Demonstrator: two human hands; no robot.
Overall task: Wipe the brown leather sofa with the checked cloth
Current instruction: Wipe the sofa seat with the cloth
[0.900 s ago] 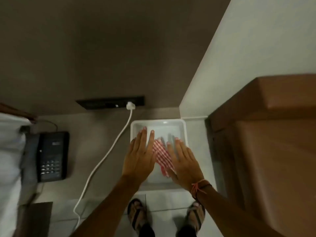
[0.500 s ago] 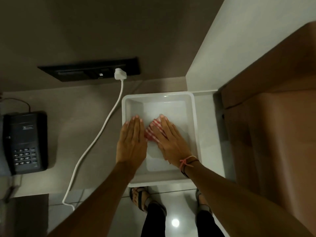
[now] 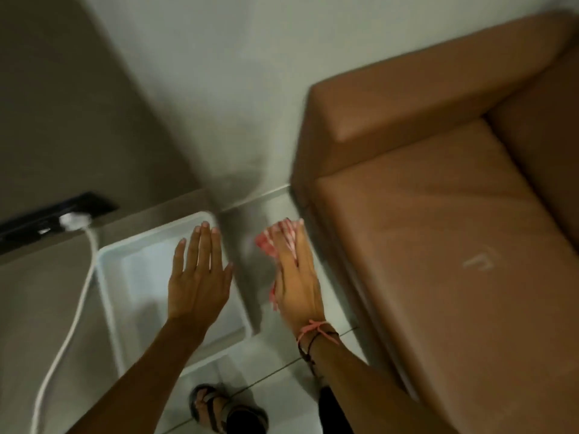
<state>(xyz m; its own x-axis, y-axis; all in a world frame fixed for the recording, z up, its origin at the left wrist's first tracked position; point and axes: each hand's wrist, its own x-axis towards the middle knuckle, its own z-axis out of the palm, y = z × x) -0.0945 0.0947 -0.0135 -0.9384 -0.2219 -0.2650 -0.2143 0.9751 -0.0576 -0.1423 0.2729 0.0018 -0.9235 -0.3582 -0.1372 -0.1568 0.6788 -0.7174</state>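
A red-and-white checked cloth (image 3: 275,245) hangs under the right hand (image 3: 297,283), its edges showing past the fingertips and along the left side of the palm. The hand's grip is flat, fingers straight and pressed together over the cloth; how the cloth is held beneath the palm cannot be seen. The cloth sits in the gap between a white tray (image 3: 116,314) and the brown leather sofa (image 3: 438,245), above the floor and near the sofa's armrest, not touching the leather.

A pink string and a dark band (image 3: 316,335) circle the right wrist. The left hand (image 3: 199,277) hovers palm down over the right half of the tray, its fingers straight and slightly spread, holding nothing.

The tray rests on a grey desk (image 3: 44,308) that runs to the left. A white cable (image 3: 72,321) crosses the desk beside the tray and ends in a white plug (image 3: 73,220) at a black socket strip (image 3: 53,214) on the wall.

The sofa fills the right of the frame, its seat cushion and boxy armrest set against a pale wall (image 3: 235,73). Below, a sandalled foot (image 3: 219,408) stands on the tiled floor (image 3: 266,364). The whole view is blurred by motion.
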